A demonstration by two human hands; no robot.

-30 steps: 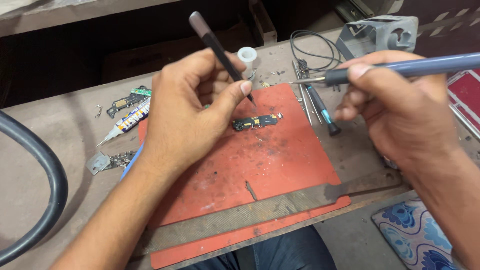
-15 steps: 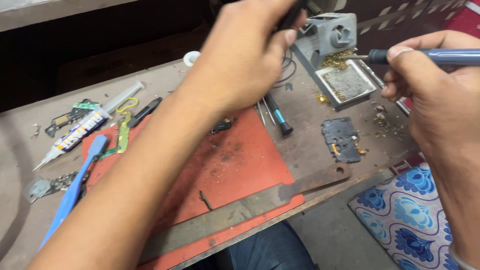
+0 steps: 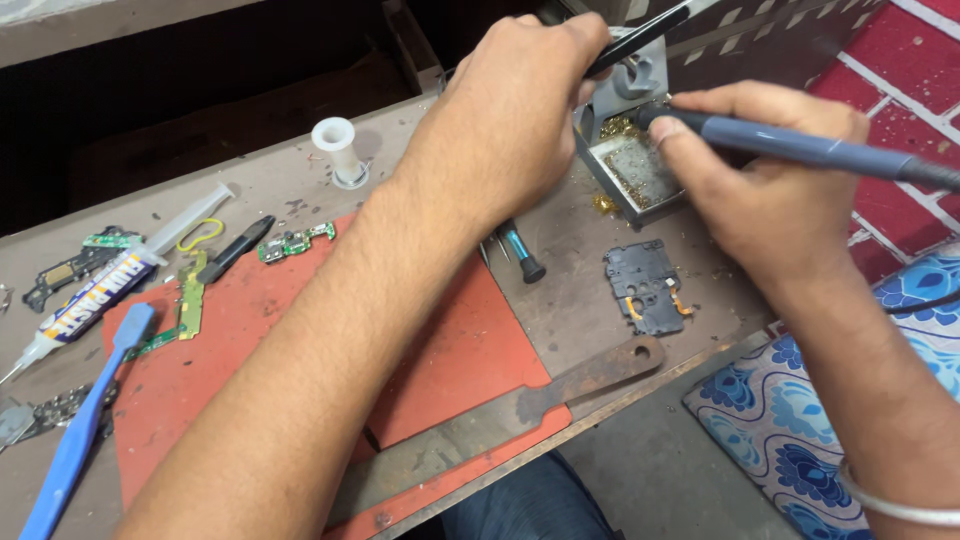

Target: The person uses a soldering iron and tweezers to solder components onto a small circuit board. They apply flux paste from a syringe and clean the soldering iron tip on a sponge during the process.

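Note:
My left hand (image 3: pixel 520 110) reaches across the bench and grips a thin black tool (image 3: pixel 640 35) near the top edge. My right hand (image 3: pixel 770 190) holds a blue-grey soldering iron (image 3: pixel 810 148) like a pen. Its tip end rests at the grey metal stand tray (image 3: pixel 640 175), which holds brass-coloured cleaning wool. Both hands meet over this tray at the bench's far right. A small green circuit board (image 3: pixel 295 242) lies on the red mat (image 3: pixel 470 360), to the left of my left forearm.
A dark phone part (image 3: pixel 645 285) lies below the tray, beside a rusty metal bar (image 3: pixel 570 385). A screwdriver (image 3: pixel 520 255), white spool (image 3: pixel 335 150), black pen-like tool (image 3: pixel 235 250), paste syringe (image 3: pixel 90 300) and blue brush (image 3: pixel 80 440) lie around. Blue patterned cloth (image 3: pixel 800 430) is at lower right.
The view has swung right from the red mat to the stand. My left hand left the circuit board and went up to the stand. My right hand brought the iron's tip into the tray.

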